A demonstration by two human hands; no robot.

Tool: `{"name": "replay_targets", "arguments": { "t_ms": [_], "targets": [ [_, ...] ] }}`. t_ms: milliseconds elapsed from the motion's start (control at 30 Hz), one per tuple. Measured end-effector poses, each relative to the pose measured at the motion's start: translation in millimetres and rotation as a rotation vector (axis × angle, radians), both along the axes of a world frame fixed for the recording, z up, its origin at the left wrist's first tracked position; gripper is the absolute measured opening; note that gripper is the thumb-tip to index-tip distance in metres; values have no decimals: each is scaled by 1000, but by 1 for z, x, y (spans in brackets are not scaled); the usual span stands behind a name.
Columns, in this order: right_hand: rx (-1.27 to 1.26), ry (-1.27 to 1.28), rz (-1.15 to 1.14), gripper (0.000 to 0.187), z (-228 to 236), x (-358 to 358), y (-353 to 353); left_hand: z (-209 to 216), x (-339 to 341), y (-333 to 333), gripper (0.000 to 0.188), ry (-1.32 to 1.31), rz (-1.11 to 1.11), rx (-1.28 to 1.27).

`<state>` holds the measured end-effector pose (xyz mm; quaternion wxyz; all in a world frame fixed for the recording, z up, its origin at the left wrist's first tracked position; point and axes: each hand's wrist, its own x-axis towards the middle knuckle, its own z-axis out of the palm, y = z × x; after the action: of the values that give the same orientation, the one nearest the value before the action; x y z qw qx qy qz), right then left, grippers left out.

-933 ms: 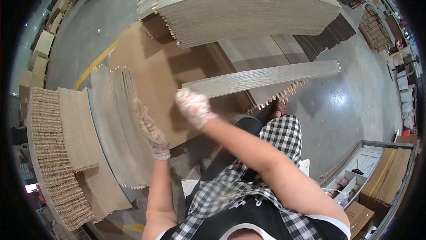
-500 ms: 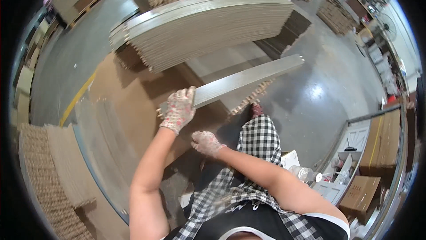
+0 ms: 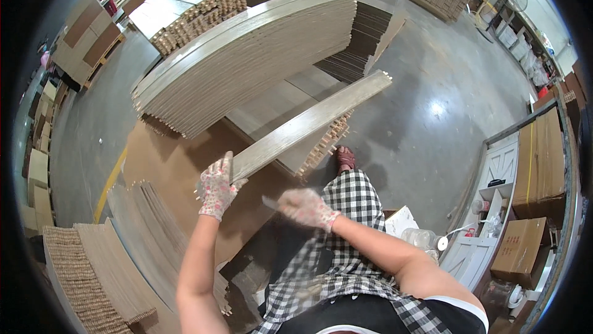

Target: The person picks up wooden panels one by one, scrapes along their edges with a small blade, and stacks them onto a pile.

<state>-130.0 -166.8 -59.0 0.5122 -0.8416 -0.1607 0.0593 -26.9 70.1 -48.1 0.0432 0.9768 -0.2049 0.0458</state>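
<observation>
My left hand [image 3: 217, 187], in a pale glove with red flower spots, is closed round the near left end of a long grey-faced wooden board [image 3: 302, 130]. The board slants up to the right, and short round wooden pegs show at its far end. In the same kind of glove, my right hand [image 3: 307, 208] is closed and blurred just below the board. A small flat grey blade-like piece [image 3: 270, 203] juts from its fingers; its exact kind cannot be made out. Beneath the board lies a low pile of peg-ended boards [image 3: 325, 145], partly hidden by it.
Beyond stands a tall stack of grey boards [image 3: 259, 43] on edge. More boards [image 3: 102, 266] lie at the lower left, beside a brown cardboard sheet [image 3: 167, 161]. At the right are a clear bottle [image 3: 420, 238], white frames [image 3: 485, 210] and cardboard boxes [image 3: 519, 244].
My left hand and the board's held end have moved left and toward me. The grey piece in my right hand has come into sight. The whole view has shifted.
</observation>
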Motion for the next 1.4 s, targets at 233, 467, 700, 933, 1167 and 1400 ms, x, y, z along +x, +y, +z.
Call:
{"name": "replay_targets", "arguments": {
  "t_ms": [233, 467, 700, 933, 1167, 1400],
  "targets": [
    [-436, -324, -249, 9, 14, 106, -12, -4, 4, -6, 71, 39, 58, -88],
    [-705, -537, -611, 5, -23, 171, -188, 3, -6, -8, 74, 21, 124, -83],
    [-710, -606, -748, 8, -13, 205, -305, -8, -2, -8, 75, 19, 102, -90],
    [-769, -276, -837, 10, -2, 205, -338, -7, -1, -5, 75, 36, 104, -99],
    [-748, -504, -707, 14, -14, 165, -244, 5, 2, -14, 74, 75, 97, -99],
    [-576, -363, -101, 12, -6, 109, 75, 9, -10, 10, 63, -65, 39, -253]
  ]
}}
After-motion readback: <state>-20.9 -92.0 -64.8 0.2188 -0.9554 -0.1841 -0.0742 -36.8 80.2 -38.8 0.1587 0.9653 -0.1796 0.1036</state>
